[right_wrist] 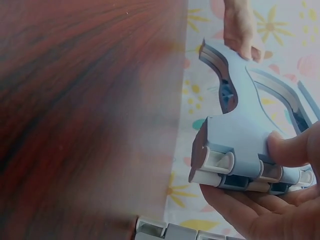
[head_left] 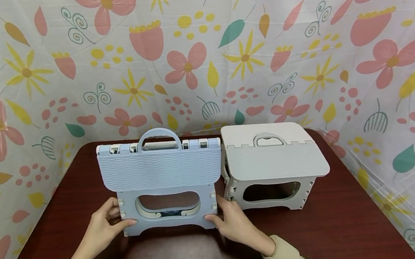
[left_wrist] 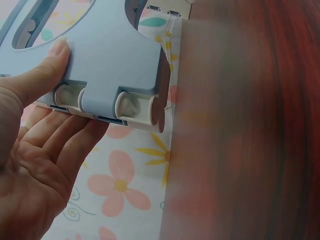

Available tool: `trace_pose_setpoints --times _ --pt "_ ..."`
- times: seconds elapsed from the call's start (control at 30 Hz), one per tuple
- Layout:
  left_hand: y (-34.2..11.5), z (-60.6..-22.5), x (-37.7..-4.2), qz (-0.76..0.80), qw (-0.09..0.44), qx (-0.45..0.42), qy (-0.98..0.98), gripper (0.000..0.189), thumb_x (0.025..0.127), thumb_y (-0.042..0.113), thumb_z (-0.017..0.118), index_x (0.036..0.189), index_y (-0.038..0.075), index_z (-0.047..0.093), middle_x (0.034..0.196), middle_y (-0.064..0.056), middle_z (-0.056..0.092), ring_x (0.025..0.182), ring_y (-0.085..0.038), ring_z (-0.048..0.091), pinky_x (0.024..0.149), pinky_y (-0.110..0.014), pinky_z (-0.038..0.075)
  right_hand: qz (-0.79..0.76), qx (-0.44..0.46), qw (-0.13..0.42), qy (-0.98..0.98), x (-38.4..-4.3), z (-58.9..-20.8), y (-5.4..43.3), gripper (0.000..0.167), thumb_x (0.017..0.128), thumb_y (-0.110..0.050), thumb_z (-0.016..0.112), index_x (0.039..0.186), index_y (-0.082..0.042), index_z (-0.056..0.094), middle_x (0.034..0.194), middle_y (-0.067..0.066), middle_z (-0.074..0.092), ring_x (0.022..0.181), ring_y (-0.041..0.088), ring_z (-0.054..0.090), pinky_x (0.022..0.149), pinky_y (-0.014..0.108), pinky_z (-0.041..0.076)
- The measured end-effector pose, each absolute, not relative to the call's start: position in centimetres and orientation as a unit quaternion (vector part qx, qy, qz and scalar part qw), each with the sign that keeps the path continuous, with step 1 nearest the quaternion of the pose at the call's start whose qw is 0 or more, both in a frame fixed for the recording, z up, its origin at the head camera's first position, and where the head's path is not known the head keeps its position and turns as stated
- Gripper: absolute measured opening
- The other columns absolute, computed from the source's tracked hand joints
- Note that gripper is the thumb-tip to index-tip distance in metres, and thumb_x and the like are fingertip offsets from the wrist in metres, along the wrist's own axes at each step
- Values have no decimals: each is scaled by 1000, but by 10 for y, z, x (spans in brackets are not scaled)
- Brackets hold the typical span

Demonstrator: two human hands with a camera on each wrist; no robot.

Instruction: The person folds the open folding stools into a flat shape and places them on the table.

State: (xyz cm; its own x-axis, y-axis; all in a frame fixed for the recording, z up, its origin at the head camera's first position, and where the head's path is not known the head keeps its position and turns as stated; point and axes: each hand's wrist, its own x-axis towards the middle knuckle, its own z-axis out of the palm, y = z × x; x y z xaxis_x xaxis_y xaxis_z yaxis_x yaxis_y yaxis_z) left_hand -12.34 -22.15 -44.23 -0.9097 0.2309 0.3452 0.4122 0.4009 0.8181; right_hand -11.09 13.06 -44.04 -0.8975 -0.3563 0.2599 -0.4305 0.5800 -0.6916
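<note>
A light blue plastic folding step stool is held upright at the middle of the table, its top panel tipped toward me and its carry handle pointing up. My left hand grips the left side of its front leg panel, thumb on the face and fingers behind the hinged edge, as the left wrist view shows. On the opposite side my right hand grips the same panel, thumb in front, fingers behind. White hinge knuckles line the edge by that hand. An oval opening in the panel shows folded parts inside.
A second folding stool, white, stands unfolded at the right, close beside the blue one. Both are on a dark red-brown wooden table. A flower-printed cloth hangs behind and along both sides of the table.
</note>
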Motion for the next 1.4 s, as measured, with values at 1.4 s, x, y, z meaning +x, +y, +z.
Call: trace_pose_setpoints --times 1.4 --pt "-219 -436 -120 -527 74 -178 -828 35 77 4 79 100 1 54 87 14 72 77 -7 70 59 -24 55 408 213 66 -885 -108 -443 130 36 89 -28 68 113 -3 57 93 3 72 79 8 64 71 26 52"
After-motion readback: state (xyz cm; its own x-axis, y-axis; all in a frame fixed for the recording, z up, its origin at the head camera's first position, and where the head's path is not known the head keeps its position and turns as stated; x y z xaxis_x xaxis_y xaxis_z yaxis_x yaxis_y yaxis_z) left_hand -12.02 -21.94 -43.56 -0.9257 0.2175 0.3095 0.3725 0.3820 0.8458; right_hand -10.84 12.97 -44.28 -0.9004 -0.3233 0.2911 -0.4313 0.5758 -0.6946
